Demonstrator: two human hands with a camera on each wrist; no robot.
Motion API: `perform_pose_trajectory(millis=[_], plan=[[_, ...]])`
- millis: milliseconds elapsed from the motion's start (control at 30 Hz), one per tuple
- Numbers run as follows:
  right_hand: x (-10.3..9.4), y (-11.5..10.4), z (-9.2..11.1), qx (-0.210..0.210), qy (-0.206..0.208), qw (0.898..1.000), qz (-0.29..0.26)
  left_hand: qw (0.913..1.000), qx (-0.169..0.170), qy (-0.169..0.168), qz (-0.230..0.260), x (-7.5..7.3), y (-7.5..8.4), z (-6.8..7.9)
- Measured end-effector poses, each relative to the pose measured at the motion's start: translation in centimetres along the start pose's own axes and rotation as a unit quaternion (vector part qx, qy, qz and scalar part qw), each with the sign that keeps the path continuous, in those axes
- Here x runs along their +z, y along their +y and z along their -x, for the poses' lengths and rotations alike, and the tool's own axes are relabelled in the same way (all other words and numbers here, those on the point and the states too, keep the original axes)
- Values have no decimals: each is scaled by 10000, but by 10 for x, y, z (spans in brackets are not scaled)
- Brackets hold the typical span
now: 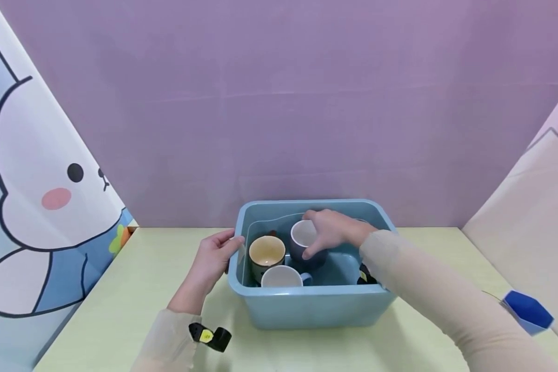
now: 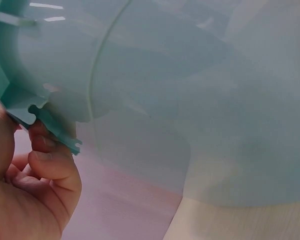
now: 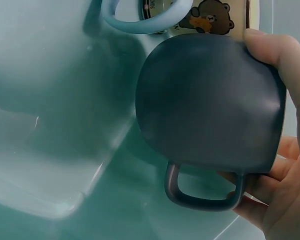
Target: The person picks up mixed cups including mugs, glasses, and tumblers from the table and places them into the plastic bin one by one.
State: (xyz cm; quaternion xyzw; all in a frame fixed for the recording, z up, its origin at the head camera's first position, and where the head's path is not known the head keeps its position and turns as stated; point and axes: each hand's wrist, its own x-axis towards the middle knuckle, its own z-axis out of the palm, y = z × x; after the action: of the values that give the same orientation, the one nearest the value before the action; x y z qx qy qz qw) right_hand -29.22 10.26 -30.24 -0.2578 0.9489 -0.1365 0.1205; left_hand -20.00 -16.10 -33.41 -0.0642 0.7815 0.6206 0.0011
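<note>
A light blue plastic tub (image 1: pixel 311 311) stands on the table with three mugs inside. My left hand (image 1: pixel 209 262) grips its left rim; in the left wrist view the fingers (image 2: pixel 52 162) curl under the tub's edge. My right hand (image 1: pixel 336 230) reaches into the tub and holds a dark grey mug (image 3: pixel 210 102) with a pale inside, thumb and fingers at opposite sides near its rim. Left of it sits a cream mug (image 1: pixel 267 251), with a bear picture visible in the right wrist view. A white-lined mug (image 1: pixel 281 277) with a light blue handle (image 3: pixel 145 26) sits nearest the front wall.
The pale table (image 1: pixel 167 268) meets a purple backdrop (image 1: pixel 279 113) behind the tub. A cartoon-printed panel (image 1: pixel 37 206) stands at the left, a pale one (image 1: pixel 530 222) at the right. A small blue container (image 1: pixel 527 312) is at the right edge, beyond my right forearm.
</note>
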Motion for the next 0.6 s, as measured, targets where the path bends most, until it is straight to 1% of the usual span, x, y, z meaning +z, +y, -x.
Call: perform_pose_trajectory(millis=[233, 400, 600], plan=[[-1, 4, 3, 65, -27, 10000, -67, 9999, 53, -76, 65, 2, 0, -2], [-2, 6, 1, 54, -111, 9999, -86, 9999, 79, -96, 49, 1, 0, -3], [-1, 8, -3, -163, -196, 9997, 40, 9999, 103, -88, 30, 0, 1, -5]])
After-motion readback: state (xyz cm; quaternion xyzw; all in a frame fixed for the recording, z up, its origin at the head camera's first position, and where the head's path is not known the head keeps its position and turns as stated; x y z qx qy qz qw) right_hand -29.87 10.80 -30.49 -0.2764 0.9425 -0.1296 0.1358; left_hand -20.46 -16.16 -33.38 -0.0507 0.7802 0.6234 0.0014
